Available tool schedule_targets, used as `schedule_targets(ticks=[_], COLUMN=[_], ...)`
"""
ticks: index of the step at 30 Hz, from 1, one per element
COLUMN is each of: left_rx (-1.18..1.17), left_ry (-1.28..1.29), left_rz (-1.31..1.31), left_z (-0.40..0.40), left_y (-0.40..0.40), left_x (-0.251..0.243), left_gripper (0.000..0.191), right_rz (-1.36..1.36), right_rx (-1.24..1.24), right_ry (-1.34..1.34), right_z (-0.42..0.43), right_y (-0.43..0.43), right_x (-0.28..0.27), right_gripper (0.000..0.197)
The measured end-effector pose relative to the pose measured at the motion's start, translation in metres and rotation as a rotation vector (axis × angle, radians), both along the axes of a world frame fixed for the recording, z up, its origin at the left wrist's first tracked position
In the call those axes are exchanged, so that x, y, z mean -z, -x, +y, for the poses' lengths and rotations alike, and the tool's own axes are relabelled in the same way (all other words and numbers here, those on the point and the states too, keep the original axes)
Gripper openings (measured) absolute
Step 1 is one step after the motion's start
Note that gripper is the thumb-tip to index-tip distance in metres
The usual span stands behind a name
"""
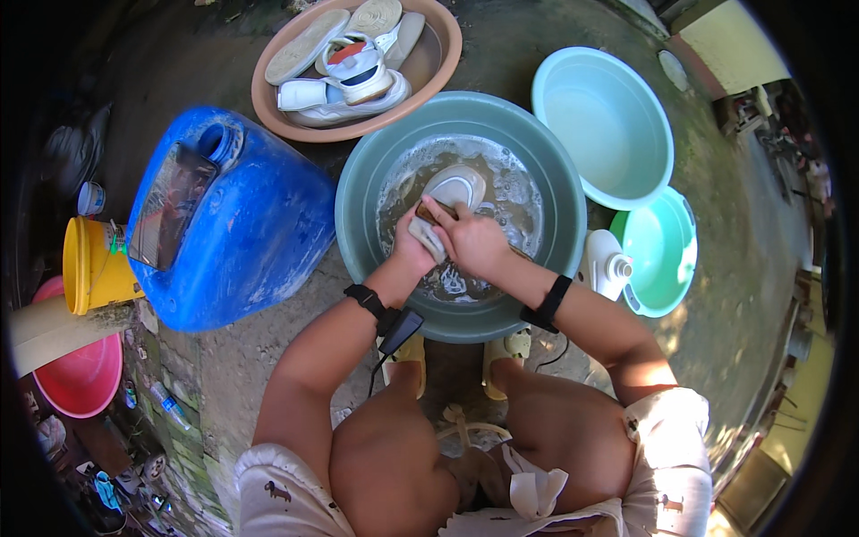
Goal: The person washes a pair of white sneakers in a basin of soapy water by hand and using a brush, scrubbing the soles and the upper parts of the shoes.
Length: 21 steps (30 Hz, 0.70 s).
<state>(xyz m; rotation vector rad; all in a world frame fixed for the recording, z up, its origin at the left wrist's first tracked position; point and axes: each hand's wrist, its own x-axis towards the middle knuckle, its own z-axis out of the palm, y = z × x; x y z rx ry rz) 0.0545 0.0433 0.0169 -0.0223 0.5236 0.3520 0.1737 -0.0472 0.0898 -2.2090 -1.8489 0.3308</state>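
Note:
A light-coloured shoe (463,185) is held over soapy water in a large grey-green basin (562,268). My left hand (411,243) grips the shoe near its heel end. My right hand (474,240) is closed around a wooden-backed brush (436,212), which lies against the shoe's opening; its bristles are hidden. Suds float around the shoe and both hands. Beyond the basin, a brown tub (264,101) holds several white shoes (307,47), some with their soles up.
At the left stands a blue plastic jerrycan (268,221) with a smartphone (173,205) on it, beside a yellow bucket (78,265). To the right are a pale blue basin (661,144), a green basin (688,258) and a white plastic bottle (604,263).

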Motion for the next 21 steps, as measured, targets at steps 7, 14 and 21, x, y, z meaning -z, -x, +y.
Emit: schedule_targets(ticks=[7,14,21], left_rx=[-0.032,-0.038,-0.102], left_ry=[-0.039,0.099,0.043], left_rz=[-0.004,0.129,0.033], left_z=[-0.008,-0.003,-0.003], left_y=[-0.015,-0.019,-0.020], left_x=[-0.011,-0.035,-0.031], left_gripper=[0.042,0.051,0.058], right_rz=[-0.145,0.094,0.422], right_rx=[0.097,0.131,0.167], right_ry=[-0.032,0.118,-0.002], right_z=[0.013,-0.009,-0.010], right_y=[-0.044,-0.001,-0.035], right_x=[-0.017,-0.015,-0.003], right_gripper=[0.046,0.049,0.074])
